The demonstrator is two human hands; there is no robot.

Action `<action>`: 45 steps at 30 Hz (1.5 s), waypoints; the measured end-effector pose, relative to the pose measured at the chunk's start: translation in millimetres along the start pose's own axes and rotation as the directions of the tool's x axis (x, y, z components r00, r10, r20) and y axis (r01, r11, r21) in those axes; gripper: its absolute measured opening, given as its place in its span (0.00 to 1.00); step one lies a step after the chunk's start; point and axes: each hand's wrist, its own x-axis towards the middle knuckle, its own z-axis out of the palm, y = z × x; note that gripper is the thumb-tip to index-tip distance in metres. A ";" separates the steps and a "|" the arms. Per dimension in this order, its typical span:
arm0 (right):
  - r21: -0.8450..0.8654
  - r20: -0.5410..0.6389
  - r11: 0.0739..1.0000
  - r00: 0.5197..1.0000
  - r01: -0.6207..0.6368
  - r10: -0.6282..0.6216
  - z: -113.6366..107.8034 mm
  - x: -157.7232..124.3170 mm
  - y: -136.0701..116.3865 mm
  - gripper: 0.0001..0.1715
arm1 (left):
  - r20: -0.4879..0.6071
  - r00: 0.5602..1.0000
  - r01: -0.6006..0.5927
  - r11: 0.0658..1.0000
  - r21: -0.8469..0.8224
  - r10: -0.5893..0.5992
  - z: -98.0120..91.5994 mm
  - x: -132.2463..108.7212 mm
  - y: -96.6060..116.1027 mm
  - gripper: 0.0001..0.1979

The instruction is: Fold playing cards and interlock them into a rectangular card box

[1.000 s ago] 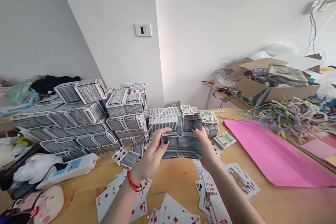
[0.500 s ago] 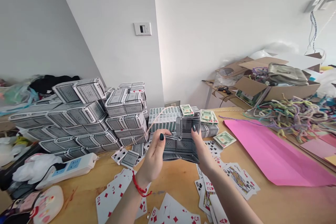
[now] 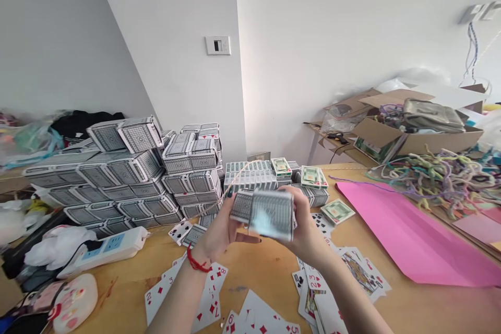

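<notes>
Between my hands, above the table, is a block folded from playing cards (image 3: 270,215), its grey patterned backs facing up and light glaring on one face. My left hand (image 3: 219,232), with a red string bracelet (image 3: 195,260) at the wrist, grips the block's left end, fingers reaching underneath. Wrapped around the right end is my right hand (image 3: 307,227); some of its fingers are hidden behind the block. Behind them stands a row of small card pieces (image 3: 250,175) with a green card box (image 3: 281,167) beside it. Loose face-up cards (image 3: 260,318) lie in front.
Stacked card blocks (image 3: 133,167) rise at the left, near a white power strip (image 3: 113,250). To the right are a pink sheet (image 3: 391,235), tangled colourful cords (image 3: 434,172) and an open cardboard box (image 3: 422,141). More cards (image 3: 362,271) are spread at the right.
The card block has turned from showing its open, hollow side to showing closed patterned faces. Both hands have shifted their grip around its ends. The view has moved slightly.
</notes>
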 end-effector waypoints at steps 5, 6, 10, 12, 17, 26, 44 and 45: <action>-0.232 0.084 0.973 0.996 -0.010 0.030 -3.9 -0.9 7.6 0.40 | -0.117 0.984 -0.127 0.990 0.066 0.134 -7.6 3.1 8.0 0.24; -0.161 0.099 0.983 0.989 -0.091 0.107 -4.7 -0.8 10.5 0.43 | -0.125 0.972 -0.184 0.976 0.112 0.198 -8.6 2.7 8.9 0.24; 0.261 0.172 0.854 0.893 -0.449 0.417 -2.2 1.1 21.4 0.39 | -0.058 0.922 -0.360 0.901 0.241 0.383 -13.1 0.7 7.4 0.24; 0.461 0.201 0.684 0.818 -0.565 0.540 1.6 2.8 21.0 0.32 | -0.009 0.912 -0.395 0.882 0.256 0.411 -14.6 0.5 5.1 0.26; 0.705 0.403 0.299 0.709 -0.643 0.578 7.1 5.5 2.6 0.27 | 0.058 0.917 -0.396 0.878 0.270 0.396 -12.3 1.6 1.8 0.24; 0.750 0.378 0.053 0.493 -0.659 0.783 13.1 9.9 -7.0 0.11 | -0.185 0.977 -0.091 0.991 0.095 0.108 5.4 5.5 -2.4 0.26; 0.818 0.402 0.008 0.582 -0.575 0.707 13.4 9.0 -11.5 0.12 | -0.155 0.988 -0.018 0.965 -0.261 -0.023 25.5 1.0 -10.4 0.11; 0.801 0.421 0.021 0.589 -0.598 0.690 14.7 8.1 -13.5 0.13 | -0.145 0.989 -0.046 0.968 -0.247 0.010 27.7 -0.7 -8.9 0.14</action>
